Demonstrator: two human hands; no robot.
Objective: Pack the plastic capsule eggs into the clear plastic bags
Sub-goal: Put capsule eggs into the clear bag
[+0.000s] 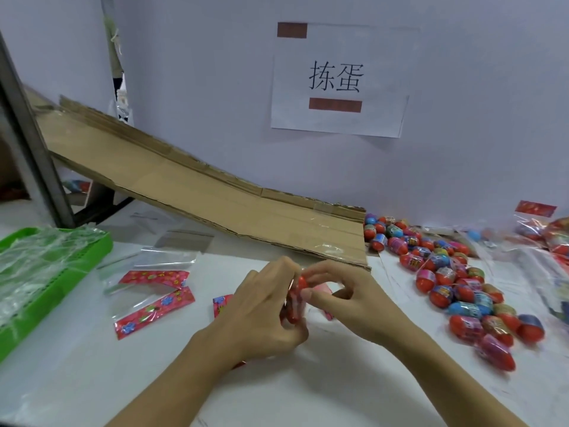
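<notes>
Over the middle of the white table [92, 380], my left hand [261, 315] grips a clear plastic bag with red capsule eggs [297, 298] inside it. My right hand [345, 291] pinches the top of the same bag, fingers curled round it. A heap of loose capsule eggs [446, 278], red, blue and pink, lies to the right. Two flat clear bags with red flowered headers [154, 292] lie to the left of my hands.
A green tray [61, 278] holding clear film stands at the left edge. A cardboard ramp [215, 195] slopes down from the back left towards the egg heap. Filled bags [551, 238] lie at the far right. A paper sign [338, 78] hangs on the wall.
</notes>
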